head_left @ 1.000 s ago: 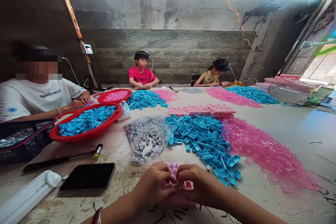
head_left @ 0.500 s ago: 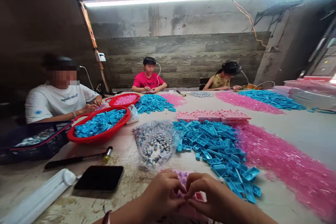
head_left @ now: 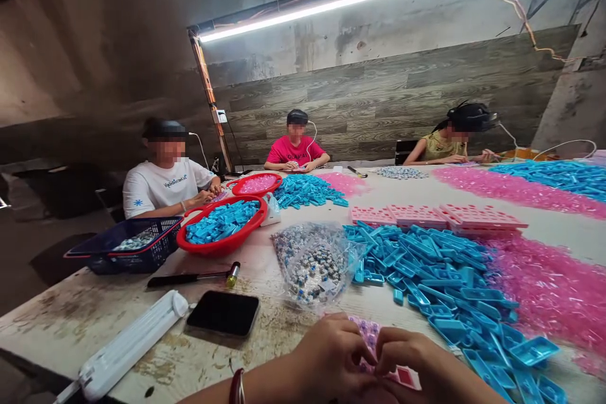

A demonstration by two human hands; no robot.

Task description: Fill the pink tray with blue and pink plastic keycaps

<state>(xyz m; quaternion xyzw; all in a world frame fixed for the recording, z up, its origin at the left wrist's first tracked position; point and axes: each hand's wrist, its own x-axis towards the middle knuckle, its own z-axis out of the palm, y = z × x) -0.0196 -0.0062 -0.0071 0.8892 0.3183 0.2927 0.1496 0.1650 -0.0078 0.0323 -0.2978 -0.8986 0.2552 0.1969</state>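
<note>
At the bottom of the head view, my left hand [head_left: 334,356] and my right hand [head_left: 414,360] meet over a pink tray [head_left: 408,377]. Both have curled fingers, with thumbs and fingertips pinched close together. Whatever sits between the fingertips is hidden. Rows of small purplish pieces [head_left: 368,331] show on the tray just beyond my fingers. Near my right hand spreads a heap of blue plastic cases [head_left: 435,271]. A clear plastic bag of small metallic and blue parts [head_left: 315,265] lies ahead of my left hand.
Pink clear pieces [head_left: 553,290] are heaped at right, behind them pink trays [head_left: 421,216]. Left lie a phone [head_left: 222,314], a hammer [head_left: 199,276], a white lamp [head_left: 132,344], a red basket [head_left: 255,227] and a dark basket [head_left: 156,252]. Three people sit across the table [head_left: 52,322].
The view has swung left and tilted, so everything appears shifted to the right. My hands stay together over the pink tray in much the same pose.
</note>
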